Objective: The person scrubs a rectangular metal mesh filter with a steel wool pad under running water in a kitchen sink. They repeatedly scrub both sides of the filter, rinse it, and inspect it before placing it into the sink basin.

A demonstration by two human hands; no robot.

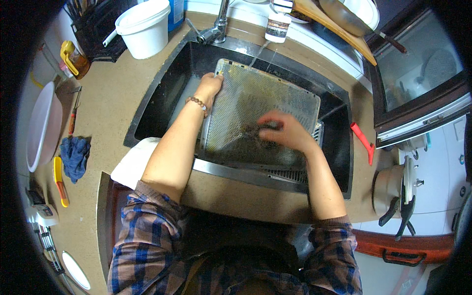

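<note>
A perforated metal filter panel (pixel 236 107), with yellowish stains and a darker lower part, leans across the black sink (pixel 343 151). My left hand (pixel 210 88) grips its upper left edge; a beaded bracelet circles that wrist. Over the panel's middle right, my right hand (pixel 280 129) is bent at the fingers and blurred by motion. Beneath its fingertips is a dark smudge; whether that is a scourer or only grime, I cannot tell. Part of a second slotted metal piece (pixel 287 175) shows below the panel, mostly hidden. The chrome faucet (pixel 217 31) stands behind the sink.
A white lidded bucket (pixel 143 33) stands back left. A white cloth (pixel 134 162) hangs over the front rim. On the left lie blue gloves (pixel 75 156) and a yellow-handled tool (pixel 59 180). To the right are a red-handled tool (pixel 363 142), a pot (pixel 387 190) and a window frame (pixel 424 107).
</note>
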